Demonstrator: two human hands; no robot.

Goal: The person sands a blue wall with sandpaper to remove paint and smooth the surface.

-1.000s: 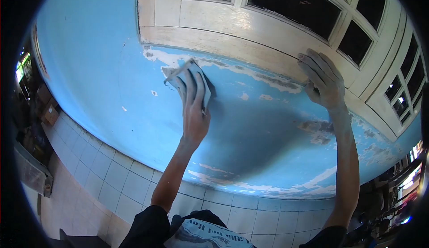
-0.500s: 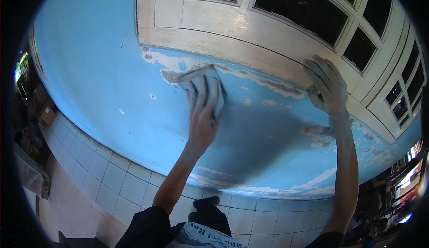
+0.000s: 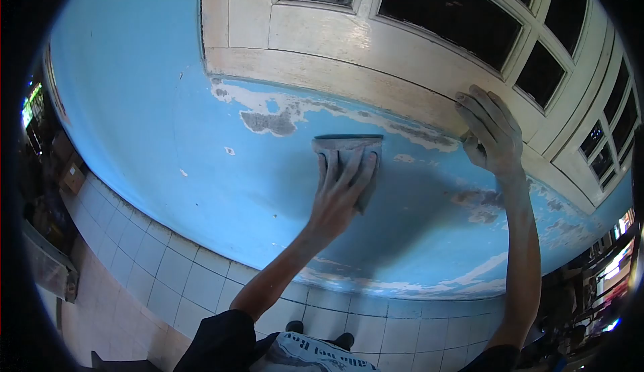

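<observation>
Left hand (image 3: 335, 201), fingers (image 3: 349, 171) spread flat, pins a thin, limp sandpaper sheet (image 3: 349, 145) to the wall (image 3: 134, 117); probably best held under the palm.

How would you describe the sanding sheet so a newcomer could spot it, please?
Find the cream window frame above the blue wall. Just below it, the left hand presses a grey sanding sheet to the wall. Unlike the ragged peeled patches nearby, it has straight edges.

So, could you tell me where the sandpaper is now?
Head view, centre: the sandpaper is pressed on the blue wall under the left hand, just below the window sill.
</observation>
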